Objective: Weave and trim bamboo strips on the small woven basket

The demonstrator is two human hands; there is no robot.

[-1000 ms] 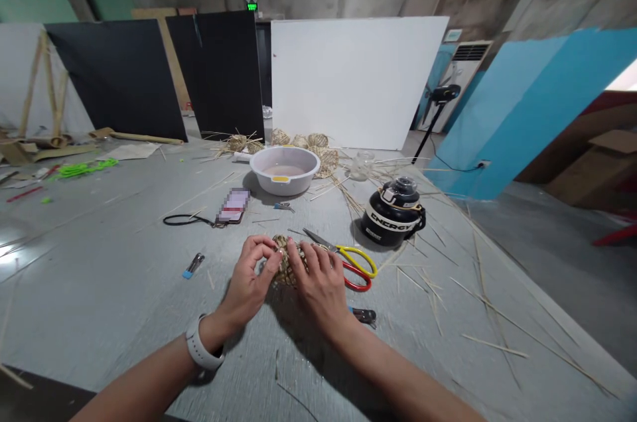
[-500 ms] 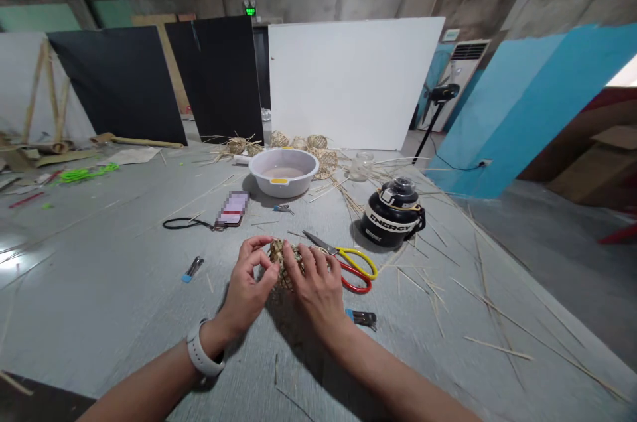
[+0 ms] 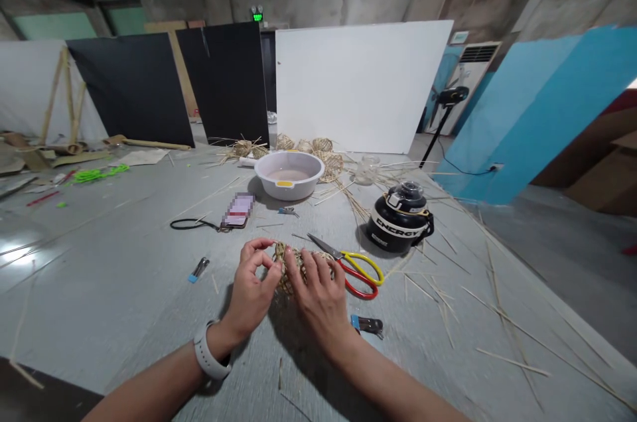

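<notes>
A small woven bamboo piece (image 3: 285, 284), openwork and rounded, lies between my hands near the middle of the table. My left hand (image 3: 255, 281) pinches its left end with thumb and fingers. Across its top lie the fingers of my right hand (image 3: 321, 286), curled over and gripping it. Much of the weave is hidden under that hand. Just right of my right hand rest scissors (image 3: 348, 263) with one yellow and one red handle, blades pointing away to the left. A clip-like tool with a blue end (image 3: 367, 325) sits beside my right wrist.
Beyond my hands stand a white basin (image 3: 288, 176) holding water, a phone (image 3: 239, 210) with a black strap, and a black jug (image 3: 401, 217) at the right. Woven balls (image 3: 322, 144) sit behind the basin. Loose bamboo strips (image 3: 502, 316) are strewn over the right side. A glass jar (image 3: 367, 170) stands farther back.
The whole view has shifted slightly, so things appear a little farther right and lower. Both hands keep their hold on the woven piece, with small finger movements at its left end.
</notes>
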